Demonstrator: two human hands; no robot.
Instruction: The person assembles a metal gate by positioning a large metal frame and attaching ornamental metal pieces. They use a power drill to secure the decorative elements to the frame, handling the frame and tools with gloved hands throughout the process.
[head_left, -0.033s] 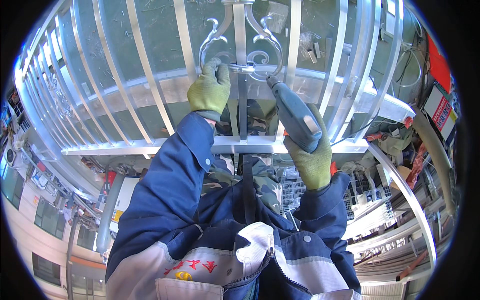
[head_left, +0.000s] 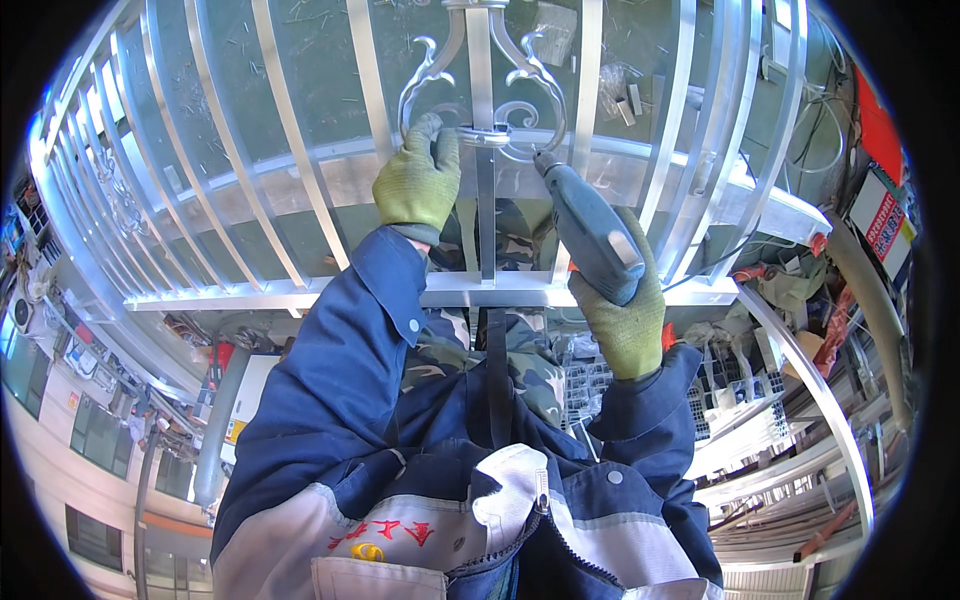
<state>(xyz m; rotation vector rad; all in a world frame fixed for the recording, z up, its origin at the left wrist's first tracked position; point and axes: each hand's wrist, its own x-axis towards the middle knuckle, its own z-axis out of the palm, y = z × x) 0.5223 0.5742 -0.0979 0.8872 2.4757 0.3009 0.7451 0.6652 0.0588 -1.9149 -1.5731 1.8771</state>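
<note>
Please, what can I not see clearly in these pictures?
Head view: grip of the drill, hidden by the right hand.
Head view: anything held by the left hand, hidden by its fingers.
Head view: top of the metal scroll, cut off by the upper edge.
Head view: contact between drill tip and scroll, too small to tell.

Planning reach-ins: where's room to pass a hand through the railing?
Likeliest: the gaps between bars left of the left hand, beyond the near rail, though a beam crosses beneath. Crowded: the scrollwork, with left hand and drill close by.
</note>
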